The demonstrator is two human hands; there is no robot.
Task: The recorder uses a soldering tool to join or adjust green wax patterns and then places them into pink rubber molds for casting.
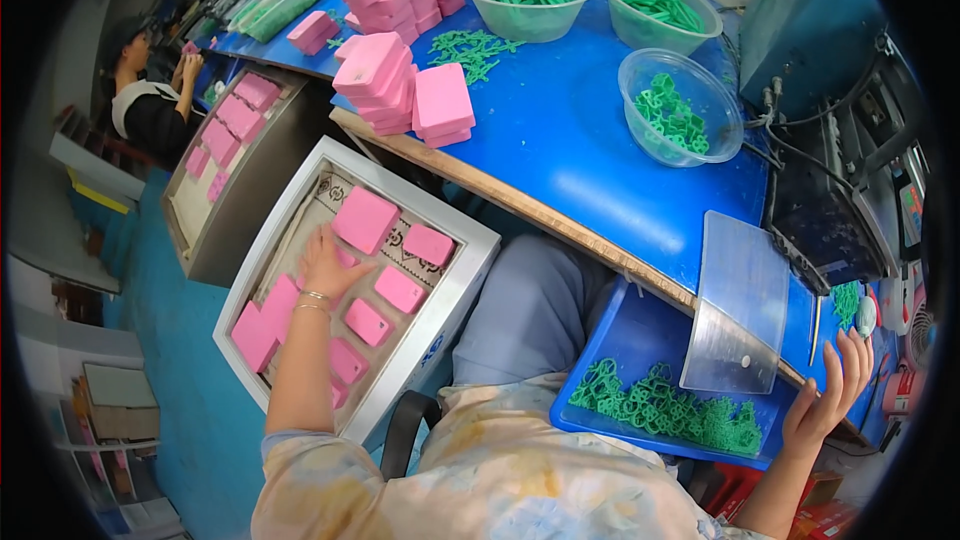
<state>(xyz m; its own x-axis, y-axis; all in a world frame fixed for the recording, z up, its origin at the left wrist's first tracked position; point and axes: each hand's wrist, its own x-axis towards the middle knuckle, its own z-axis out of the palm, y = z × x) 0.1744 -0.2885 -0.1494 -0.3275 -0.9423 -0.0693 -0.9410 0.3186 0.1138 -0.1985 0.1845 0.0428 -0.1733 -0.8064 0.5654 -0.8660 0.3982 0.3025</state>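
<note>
My left hand [328,268], with thin bracelets at the wrist, is over a white-framed tray [237,282] to the left of my lap. Its fingers and thumb are spread, with a small pink block partly hidden beneath. Around it in the tray lie several pink rectangular blocks, among them a larger pink block [366,220] just beyond my fingertips and a smaller pink block [367,322] with a small hole. My right hand [836,390] is raised at the bench's right end, fingers stretched and apart, holding nothing. Nearest to it are a rounded grey-white object [866,315] and small green pieces [846,302].
A blue bench [590,175] with a wooden edge carries stacked pink blocks [375,80], loose green pieces [470,52] and clear bowls [680,148] of green pieces. A clear plate [735,290] overhangs a blue bin [600,340]. Machinery stands right; another person [150,100] sits far left.
</note>
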